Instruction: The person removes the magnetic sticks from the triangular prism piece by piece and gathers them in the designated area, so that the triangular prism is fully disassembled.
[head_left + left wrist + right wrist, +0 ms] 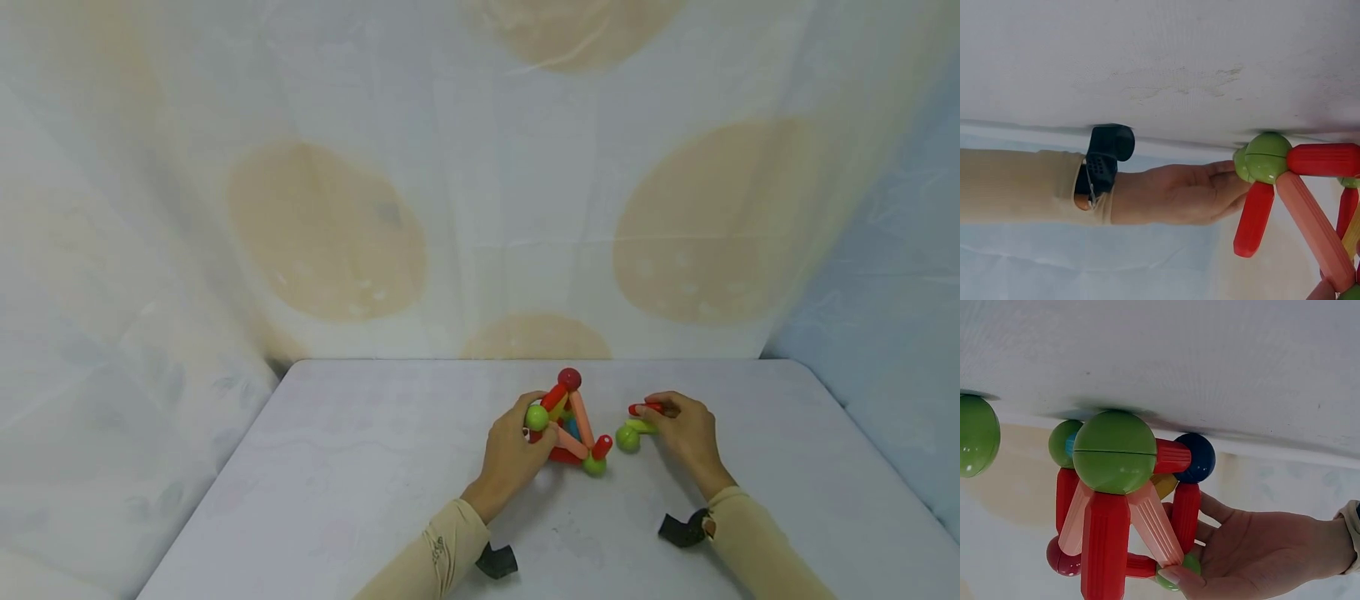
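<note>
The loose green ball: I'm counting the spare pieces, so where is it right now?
In the head view the loose green ball lies on the table, just right of the rod-and-ball pyramid, by the right hand.

the picture appears upside down, with a pale grey-white table surface (1160,62) filling the upper half. a person's hand (1175,194) reaches in from the left, palm showing, fingers extended towards the right; which hand it is cannot be told here. its fingertips touch a glossy green plastic ball (1264,157) resting against the table. a beige fabric sleeve (1022,186) covers the arm, with a black strap (1105,157) at the wrist. from the ball, a short red plastic rod (1254,219), a second red plastic rod (1324,160) and a salmon-pink plastic rod (1313,228) fan out. more rods crowd the right edge, cut off.
</note>
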